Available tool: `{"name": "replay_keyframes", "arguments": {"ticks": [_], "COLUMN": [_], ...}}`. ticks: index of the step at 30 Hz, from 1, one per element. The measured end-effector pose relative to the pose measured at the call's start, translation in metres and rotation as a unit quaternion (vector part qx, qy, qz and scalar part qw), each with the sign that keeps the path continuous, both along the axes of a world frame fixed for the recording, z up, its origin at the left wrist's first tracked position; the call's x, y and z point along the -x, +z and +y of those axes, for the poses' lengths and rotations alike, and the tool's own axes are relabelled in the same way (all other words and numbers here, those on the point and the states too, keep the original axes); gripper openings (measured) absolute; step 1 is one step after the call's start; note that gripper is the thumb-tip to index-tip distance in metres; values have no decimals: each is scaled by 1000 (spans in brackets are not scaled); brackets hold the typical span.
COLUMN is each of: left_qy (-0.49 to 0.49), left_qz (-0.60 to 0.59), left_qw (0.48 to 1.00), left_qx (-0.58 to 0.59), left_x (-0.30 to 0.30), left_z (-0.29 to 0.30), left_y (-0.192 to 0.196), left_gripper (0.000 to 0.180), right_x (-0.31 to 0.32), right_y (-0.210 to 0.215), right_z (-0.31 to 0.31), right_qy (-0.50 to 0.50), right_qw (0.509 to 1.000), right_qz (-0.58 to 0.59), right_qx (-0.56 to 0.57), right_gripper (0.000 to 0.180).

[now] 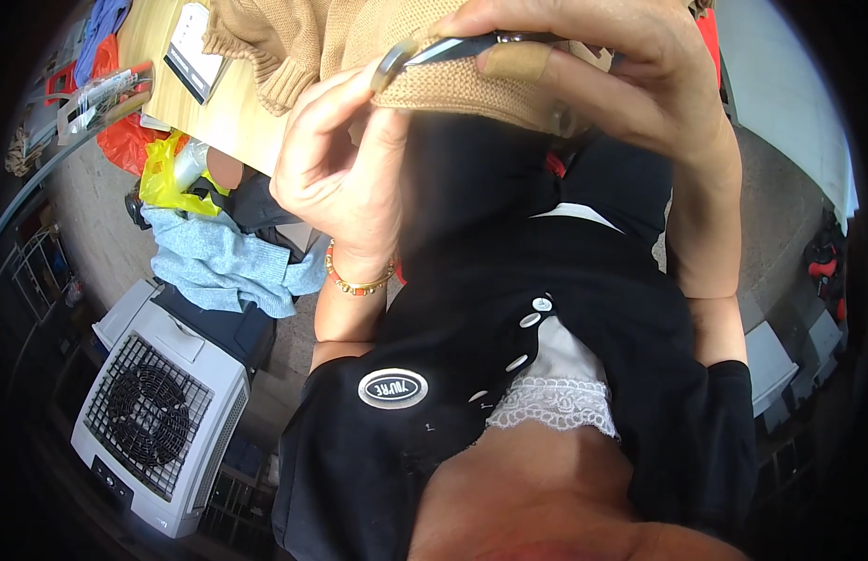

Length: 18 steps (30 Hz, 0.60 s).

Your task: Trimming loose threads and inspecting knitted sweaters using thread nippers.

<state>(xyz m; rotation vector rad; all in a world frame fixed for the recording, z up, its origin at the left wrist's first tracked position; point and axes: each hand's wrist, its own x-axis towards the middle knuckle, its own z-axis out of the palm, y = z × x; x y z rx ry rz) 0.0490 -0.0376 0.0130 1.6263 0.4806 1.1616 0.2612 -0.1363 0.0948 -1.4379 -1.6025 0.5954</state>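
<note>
Over the person's lap, beyond the dark trousers (452, 178), the tan knit garment (345, 42) hung from the near side of the table (230, 117), with its edge raised between both hands. The left hand (345, 178) had its thumb and index fingers clamped on that edge beside a round button (394, 67). The right hand (663, 89) had its fingers closed around dark metal snips (462, 49), tip at the button (contact could not be confirmed).

Handling: the knit appeared light, soft and stretchy, its loops liable to snag; the button appeared hard and smooth. The recommended hold was the folded edge close beside the button, fingers clear of the blade.

Markings: an oval shirt patch (393, 388) bore light lettering on black. Print on the white card (193, 54) was too small to read.
</note>
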Motion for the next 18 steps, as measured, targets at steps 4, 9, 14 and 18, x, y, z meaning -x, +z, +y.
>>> {"name": "replay_keyframes", "arguments": {"ticks": [4, 9, 14, 18], "left_qy": [12, -67, -201, -271], "left_qz": [30, 123, 170, 133], "left_qw": [999, 936, 908, 885], "left_qx": [-40, -322, -327, -354], "left_x": [-6, -28, -37, -14], "left_z": [-3, -16, -33, -28], "left_y": [13, 42, 48, 55], "left_gripper": [30, 35, 36, 20], "right_x": [-3, -18, -13, -14], "right_y": [-6, -36, -46, -46], "right_z": [-10, -38, -46, -56], "right_qy": [-13, -38, -78, -85], "right_qw": [998, 941, 916, 944], "right_qz": [60, 335, 394, 310], "right_qx": [-30, -26, 18, 80], "right_gripper": [30, 38, 49, 55]}}
